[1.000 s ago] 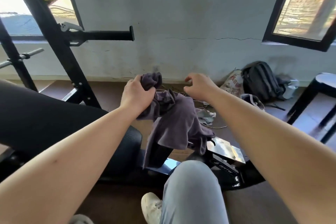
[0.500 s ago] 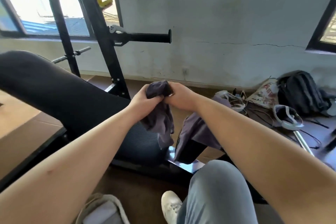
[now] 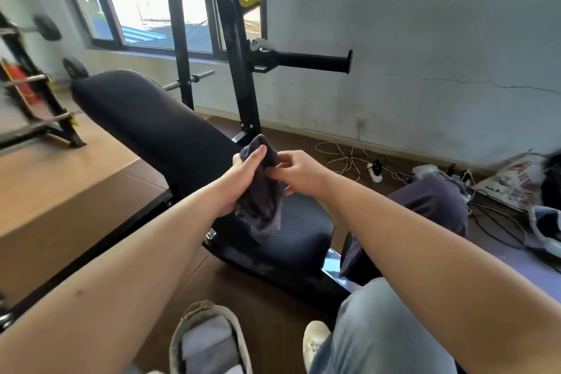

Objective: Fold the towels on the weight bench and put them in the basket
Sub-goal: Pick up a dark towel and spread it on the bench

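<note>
My left hand grips a dark grey towel bunched at its top, and the cloth hangs down over the black weight bench. Beside it, my right hand pinches the same towel with its fingertips. A second purple-grey towel is draped over the bench's foot end, partly hidden behind my right forearm. At the bottom edge stands a beige basket with folded grey and white cloth inside.
A black rack upright with a horizontal peg rises behind the bench. Cables and a power strip lie on the floor by the wall, with bags at far right. My knee and white shoe sit near the basket.
The view has swung left and down, bringing the bench back and the basket into sight. My hands stay together on the towel, which hangs more bunched; my right fingers have loosened to a pinch.
</note>
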{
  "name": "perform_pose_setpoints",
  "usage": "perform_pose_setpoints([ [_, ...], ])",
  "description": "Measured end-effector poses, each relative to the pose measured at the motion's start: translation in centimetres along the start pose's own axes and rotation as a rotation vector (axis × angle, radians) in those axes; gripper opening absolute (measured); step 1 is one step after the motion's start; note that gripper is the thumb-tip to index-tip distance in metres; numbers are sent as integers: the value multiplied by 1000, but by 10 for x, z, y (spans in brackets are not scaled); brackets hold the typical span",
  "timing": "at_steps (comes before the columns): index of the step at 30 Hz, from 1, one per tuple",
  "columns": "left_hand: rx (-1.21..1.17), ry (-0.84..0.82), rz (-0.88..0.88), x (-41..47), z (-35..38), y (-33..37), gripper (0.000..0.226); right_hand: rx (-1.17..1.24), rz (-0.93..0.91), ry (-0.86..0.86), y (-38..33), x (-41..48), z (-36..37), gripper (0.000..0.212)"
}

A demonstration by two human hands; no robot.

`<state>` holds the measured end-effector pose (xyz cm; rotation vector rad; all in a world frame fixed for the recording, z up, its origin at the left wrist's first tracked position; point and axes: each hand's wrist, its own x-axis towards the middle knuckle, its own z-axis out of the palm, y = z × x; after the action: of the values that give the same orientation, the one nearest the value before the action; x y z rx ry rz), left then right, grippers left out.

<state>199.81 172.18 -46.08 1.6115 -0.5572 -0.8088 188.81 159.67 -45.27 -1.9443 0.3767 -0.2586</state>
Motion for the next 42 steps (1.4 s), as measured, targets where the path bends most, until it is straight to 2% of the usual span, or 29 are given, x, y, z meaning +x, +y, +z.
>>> perform_pose_setpoints([
  [2,79,-12,-72,0,-11,-2,85,14,-30,96,-3,11,8,14],
  [4,213,64,-75,4,-27,-4,91,55,-27,148,-7,21,12,12],
  [6,326,140,-41,7,-42,-6,71,172,-17,148,-12,30,16,12],
  [8,340,114,-62,6,-52,-6,54,260,-2,137,-18,39,19,14],
  [11,411,17,-153,4,-59,-8,66,186,-34,168,-22,52,25,14],
  [13,527,47,-149,4,-62,-5,61,119,-81,180,-25,57,27,14],
  [15,441,10,-51,4,-63,0,43,78,-102,146,-27,61,29,15],
  [18,265,-29,114,6,-63,9,38,26,-112,89,-29,65,30,13],
  [20,258,19,216,7,-60,14,26,-21,-135,89,-29,65,29,7],
  [22,199,93,235,9,-56,16,17,-30,-143,61,-29,63,27,5],
  [25,170,243,283,16,-55,13,20,-16,-10,-82,-23,58,20,18],
  [27,238,334,317,18,-57,10,18,-133,101,-157,-16,53,14,23],
  [32,357,399,330,15,-65,6,18,-610,176,-110,-2,47,3,32],
  [34,397,474,356,18,-73,8,19,-701,216,-100,3,45,-1,35],
  [38,554,596,313,17,-85,10,21,-759,255,-98,14,45,-6,26],
  [40,647,597,252,18,-88,7,27,-637,251,-122,17,46,-4,26],
  [42,740,510,144,18,-84,5,51,-473,210,-155,16,47,0,21],
])
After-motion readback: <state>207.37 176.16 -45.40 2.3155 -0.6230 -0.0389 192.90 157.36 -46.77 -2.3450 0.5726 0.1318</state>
